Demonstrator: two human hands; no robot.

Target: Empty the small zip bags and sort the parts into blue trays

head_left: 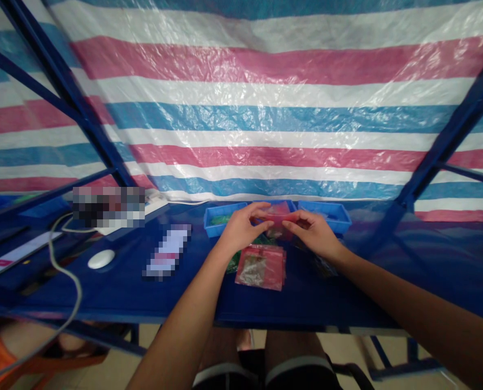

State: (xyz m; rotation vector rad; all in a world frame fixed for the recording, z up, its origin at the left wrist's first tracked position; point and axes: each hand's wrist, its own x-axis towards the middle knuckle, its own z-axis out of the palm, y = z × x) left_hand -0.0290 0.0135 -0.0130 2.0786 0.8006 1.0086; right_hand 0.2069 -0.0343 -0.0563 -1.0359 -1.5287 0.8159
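Bag [281,218] is spanning the gap between two hands just right of the frame's centre, its pink upper strip showing between the thumbs. The left hand [246,224] is pinching its left side between thumb and fingers; the right hand [317,232] is pinching its right side, thumb turned toward the camera. Both grips are closing on thin film at the tips alone, with the palms bearing nothing. Whether the bag's mouth is parting, I cannot tell; the film is blurring there.

Below, at the lower centre, a pile [261,266] of similar bags is lying on the bench [306,306], with green pieces [233,264] poking out at its left. Behind the hands, three blue bins are standing in a row: the left bin [216,232] is holding green bits, the middle bin [293,204] is partly hiding behind the fingers, and the right bin [342,226] is sitting beyond the right hand. A phone [168,252] is lying left of centre.

Good handling, I judge, is depending on a light, even pinch: thumbs sitting level, film staying taut without stretching, and fingertips working close to the edge so that the layers are sliding apart rather than creasing. Pulling unevenly would be risking a skewed edge or a slip.
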